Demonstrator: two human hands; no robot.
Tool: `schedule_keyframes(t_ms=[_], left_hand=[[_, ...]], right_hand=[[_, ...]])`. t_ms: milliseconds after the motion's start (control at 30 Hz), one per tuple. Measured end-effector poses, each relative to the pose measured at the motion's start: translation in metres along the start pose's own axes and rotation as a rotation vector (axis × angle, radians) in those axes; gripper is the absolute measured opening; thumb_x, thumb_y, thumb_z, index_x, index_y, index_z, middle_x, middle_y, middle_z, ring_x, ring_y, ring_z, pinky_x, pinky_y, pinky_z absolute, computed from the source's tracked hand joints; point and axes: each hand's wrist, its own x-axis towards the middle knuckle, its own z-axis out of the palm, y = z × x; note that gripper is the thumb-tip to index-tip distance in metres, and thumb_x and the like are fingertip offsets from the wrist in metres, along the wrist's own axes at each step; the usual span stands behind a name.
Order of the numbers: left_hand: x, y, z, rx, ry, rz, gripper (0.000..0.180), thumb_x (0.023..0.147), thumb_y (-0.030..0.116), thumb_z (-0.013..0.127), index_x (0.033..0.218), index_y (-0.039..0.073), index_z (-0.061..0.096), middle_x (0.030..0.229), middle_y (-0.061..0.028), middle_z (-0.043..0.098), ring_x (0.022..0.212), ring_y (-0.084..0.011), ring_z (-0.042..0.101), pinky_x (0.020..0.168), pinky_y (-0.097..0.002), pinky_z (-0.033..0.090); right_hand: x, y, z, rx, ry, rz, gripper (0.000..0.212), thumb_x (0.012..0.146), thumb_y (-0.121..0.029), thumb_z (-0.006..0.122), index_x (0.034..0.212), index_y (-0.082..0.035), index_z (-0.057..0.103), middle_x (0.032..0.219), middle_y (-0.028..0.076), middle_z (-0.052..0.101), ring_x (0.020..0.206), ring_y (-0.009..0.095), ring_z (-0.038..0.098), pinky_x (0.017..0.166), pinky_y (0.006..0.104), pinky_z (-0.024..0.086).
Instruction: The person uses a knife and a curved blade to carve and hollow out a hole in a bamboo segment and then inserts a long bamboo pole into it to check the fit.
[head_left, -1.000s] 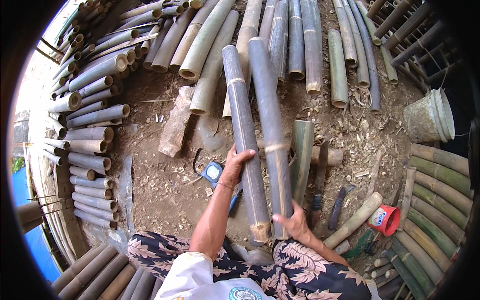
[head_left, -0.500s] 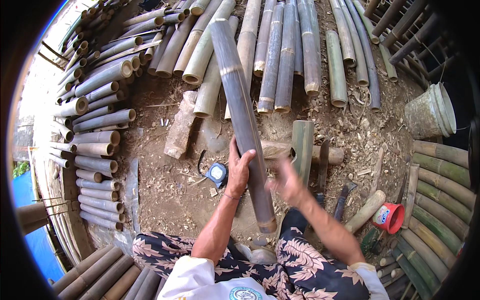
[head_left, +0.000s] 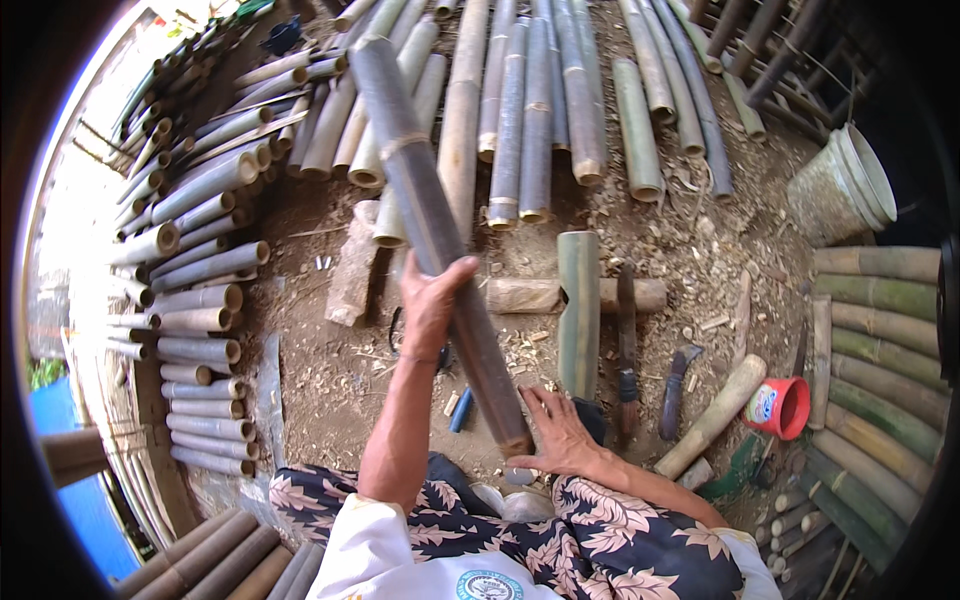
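A long dark bamboo pole (head_left: pixel 431 218) slants across the middle, its upper end leaning to the left. My left hand (head_left: pixel 432 300) is wrapped round it at about mid-length, thumb over the top side. My right hand (head_left: pixel 560 432) is beside the pole's lower end with its fingers spread and palm down, seeming to touch the end; whether it presses there I cannot tell. A short green bamboo piece (head_left: pixel 579 330) stands against a log (head_left: pixel 520 296) lying crosswise. Close to the pole's lower part lies a small blue cylinder (head_left: pixel 461 410).
Right of the green piece lie a long blade (head_left: pixel 627 350) and a curved-tip knife (head_left: pixel 676 395). A red cup (head_left: pixel 790 408) and a pale bucket (head_left: pixel 845 190) stand at right. Cut bamboo poles (head_left: pixel 205 350) are stacked at left; more (head_left: pixel 535 130) lie ahead. Wood chips litter the dirt floor.
The pole's upper end has swung left and its lower end has shifted slightly left. My right hand has dropped to the lower end. The tape measure is now mostly hidden behind my left wrist.
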Motion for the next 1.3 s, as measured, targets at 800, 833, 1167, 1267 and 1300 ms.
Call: schedule_keyframes(t_ms=[800,833,1167,1267,1300], left_hand=[[-0.077,-0.019,-0.021,-0.055,-0.123,0.365,0.084,0.075,0.032,0.081,0.14,0.007,0.033,0.122,-0.0166,0.054,0.115,-0.0286,0.056,0.104,-0.0444,0.041],[-0.075,-0.022,-0.021,-0.051,-0.135,0.382,0.083,0.075,0.031,0.081,0.139,0.008,0.033,0.121,-0.0159,0.054,0.114,-0.0285,0.056,0.103,-0.0441,0.042],[-0.021,0.004,-0.019,-0.063,-0.166,0.153,0.081,0.061,0.02,0.088,0.131,0.002,0.052,0.111,-0.0105,0.06,0.103,-0.0242,0.063,0.092,-0.0395,0.051],[-0.001,0.016,-0.013,-0.144,-0.213,0.253,0.081,0.064,0.024,0.09,0.129,0.002,0.048,0.105,-0.0084,0.063,0.094,-0.0203,0.064,0.087,-0.0372,0.053],[0.004,0.017,-0.014,-0.062,-0.163,0.233,0.078,0.066,0.023,0.089,0.129,0.002,0.047,0.105,-0.008,0.063,0.094,-0.019,0.064,0.085,-0.0354,0.053]], right_hand=[[-0.069,0.129,-0.043,0.252,0.52,0.719,0.049,0.083,-0.022,0.068,0.123,0.003,0.057,0.088,0.018,0.066,0.079,0.03,0.064,0.079,0.0381,0.05],[-0.072,0.131,-0.042,0.225,0.554,0.678,0.049,0.084,-0.022,0.069,0.124,0.003,0.057,0.088,0.018,0.065,0.079,0.029,0.064,0.078,0.0377,0.05],[-0.102,0.14,-0.037,0.416,0.518,0.816,0.033,0.084,-0.013,0.07,0.112,0.002,0.06,0.078,0.007,0.057,0.07,0.018,0.054,0.068,0.0338,0.048],[-0.108,0.141,-0.024,0.4,0.51,0.785,0.031,0.083,-0.014,0.069,0.106,0.004,0.059,0.075,0.01,0.057,0.067,0.021,0.053,0.066,0.0365,0.048],[-0.111,0.141,-0.02,0.399,0.47,0.809,0.032,0.083,-0.014,0.069,0.108,0.004,0.059,0.077,0.011,0.058,0.069,0.022,0.055,0.067,0.0374,0.048]])
